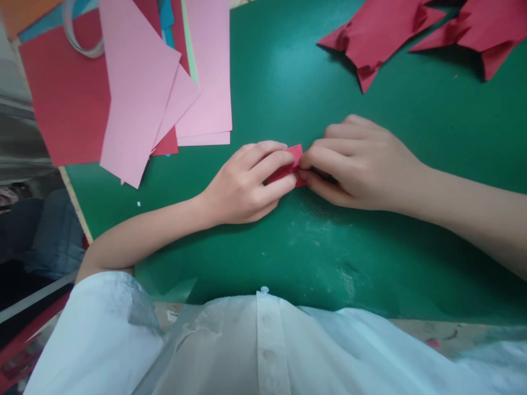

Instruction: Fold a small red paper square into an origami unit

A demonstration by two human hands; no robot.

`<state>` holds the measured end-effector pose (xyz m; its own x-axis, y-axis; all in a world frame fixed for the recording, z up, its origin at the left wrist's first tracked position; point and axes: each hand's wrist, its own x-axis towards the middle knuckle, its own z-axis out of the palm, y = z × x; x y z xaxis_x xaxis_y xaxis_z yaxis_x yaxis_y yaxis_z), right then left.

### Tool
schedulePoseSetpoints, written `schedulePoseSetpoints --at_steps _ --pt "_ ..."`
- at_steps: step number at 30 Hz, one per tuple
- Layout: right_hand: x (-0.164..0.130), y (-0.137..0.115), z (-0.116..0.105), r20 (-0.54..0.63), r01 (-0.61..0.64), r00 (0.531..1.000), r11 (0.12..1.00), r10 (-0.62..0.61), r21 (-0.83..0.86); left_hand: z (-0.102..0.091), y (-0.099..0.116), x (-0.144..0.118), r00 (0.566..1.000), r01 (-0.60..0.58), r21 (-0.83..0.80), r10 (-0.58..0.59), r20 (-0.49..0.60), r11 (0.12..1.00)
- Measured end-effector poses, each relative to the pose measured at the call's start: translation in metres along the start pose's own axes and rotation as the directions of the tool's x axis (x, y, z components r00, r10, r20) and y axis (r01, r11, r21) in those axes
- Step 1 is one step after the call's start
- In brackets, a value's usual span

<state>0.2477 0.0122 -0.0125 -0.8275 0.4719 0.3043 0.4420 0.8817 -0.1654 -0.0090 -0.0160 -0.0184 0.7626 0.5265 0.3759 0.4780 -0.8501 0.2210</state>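
A small folded piece of red paper (297,152) lies on the green tabletop between my two hands, largely covered by fingers. My left hand (253,184) presses on its left part with the fingers bent over it. At the right end, my right hand (349,164) pinches the paper's edge between thumb and forefinger, its other fingers curled in. The exact fold of the paper is hidden. Beyond my right hand are two red folded-paper figures, one nearer the middle (376,35) and one at the far right corner (494,30).
Pink paper sheets (135,82) overlap a red sheet (66,99) at the upper left, with blue, green and orange paper among them. A roll of tape (84,49) rests on this pile. The green table (267,258) has its left edge beside my left arm.
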Motion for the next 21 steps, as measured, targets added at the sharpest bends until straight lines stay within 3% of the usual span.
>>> schedulePoseSetpoints --at_steps 3,9,14,21 --pt "0.0003 0.0002 -0.0004 0.024 -0.018 1.000 0.999 0.018 0.028 -0.0003 0.0003 0.0002 1.000 -0.014 0.015 0.014 -0.015 1.000" --pt "0.0034 -0.0022 -0.0038 0.183 -0.187 0.970 0.971 0.160 0.147 -0.0017 0.0017 -0.0001 1.000 0.006 -0.039 -0.006 0.001 0.999" --pt "0.0055 -0.0028 -0.0037 0.164 -0.144 0.978 0.987 0.131 0.074 -0.0006 0.0019 0.0008 0.998 -0.011 -0.006 0.011 -0.058 1.000" --pt "0.0052 -0.0030 -0.0030 0.154 -0.146 0.979 0.988 0.136 0.057 -0.0012 -0.0002 0.0003 0.999 -0.011 -0.061 0.008 -0.044 0.998"
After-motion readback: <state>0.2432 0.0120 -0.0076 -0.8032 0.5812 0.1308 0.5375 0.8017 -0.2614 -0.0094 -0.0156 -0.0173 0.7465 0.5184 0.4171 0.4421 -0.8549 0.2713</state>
